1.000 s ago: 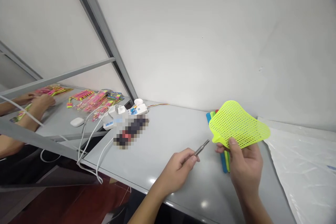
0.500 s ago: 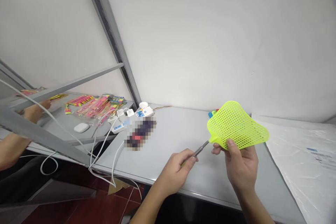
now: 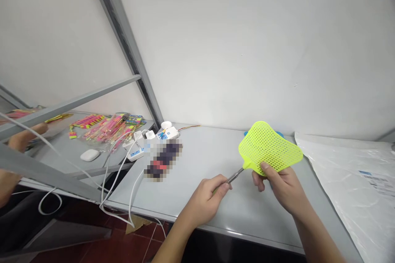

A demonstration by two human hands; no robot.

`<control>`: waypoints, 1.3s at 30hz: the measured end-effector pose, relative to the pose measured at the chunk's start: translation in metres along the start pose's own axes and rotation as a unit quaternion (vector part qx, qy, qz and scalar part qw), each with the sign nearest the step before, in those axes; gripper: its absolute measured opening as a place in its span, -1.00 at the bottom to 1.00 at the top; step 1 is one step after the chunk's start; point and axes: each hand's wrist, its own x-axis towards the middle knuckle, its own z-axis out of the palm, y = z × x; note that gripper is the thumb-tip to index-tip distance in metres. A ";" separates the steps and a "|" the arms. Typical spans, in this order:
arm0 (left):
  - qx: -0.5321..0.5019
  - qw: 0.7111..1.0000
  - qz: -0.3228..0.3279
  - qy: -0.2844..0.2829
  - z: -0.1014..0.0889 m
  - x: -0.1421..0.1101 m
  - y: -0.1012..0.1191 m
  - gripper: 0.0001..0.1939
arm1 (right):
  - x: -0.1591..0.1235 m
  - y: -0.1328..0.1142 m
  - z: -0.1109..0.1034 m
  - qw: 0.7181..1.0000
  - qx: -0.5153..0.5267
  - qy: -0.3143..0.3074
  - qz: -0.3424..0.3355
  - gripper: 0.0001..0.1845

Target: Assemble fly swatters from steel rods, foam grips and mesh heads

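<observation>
My right hand (image 3: 282, 187) pinches the lower edge of a neon yellow-green perforated fly swatter head (image 3: 268, 147) held just above the grey table (image 3: 197, 164). My left hand (image 3: 208, 201) is closed around a thin metal rod (image 3: 235, 175), whose tip meets the neck of the swatter head. A bit of blue plastic (image 3: 247, 134) peeks out behind the yellow head; the rest of it is hidden.
A white power strip (image 3: 154, 137) with plugs and white cables (image 3: 114, 172) lies at the table's left end beside a blurred dark object (image 3: 162, 158). Clear plastic sheeting (image 3: 348, 176) covers the right. On the neighbouring table lie colourful packets (image 3: 105, 125); another person's hand (image 3: 23, 137) shows at far left.
The rod tip and the swatter's neck came together; a second ago they were apart. The swatter head dropped lower and tilted flatter, covering the coloured pieces behind it.
</observation>
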 end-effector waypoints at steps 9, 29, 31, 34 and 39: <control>-0.182 0.976 -0.070 -0.100 -0.010 0.018 -0.024 -0.58 | 0.024 0.015 0.002 0.994 -0.035 -0.080 0.060 -0.50; -0.196 0.976 -0.083 -0.053 -0.005 0.018 -0.023 -0.62 | 0.048 0.009 0.022 0.996 -0.032 -0.036 0.079 -0.54; -0.257 0.959 -0.093 -0.069 -0.001 0.019 -0.028 -0.62 | 0.051 0.008 0.021 0.995 -0.036 -0.048 0.079 -0.53; -0.337 0.933 -0.099 -0.075 0.007 0.023 -0.032 -0.62 | 0.058 0.009 0.021 0.993 -0.026 -0.085 0.083 -0.52; -0.390 0.914 -0.089 -0.062 0.016 0.026 -0.030 -0.69 | 0.057 0.024 0.037 0.988 0.064 -0.103 0.098 -0.60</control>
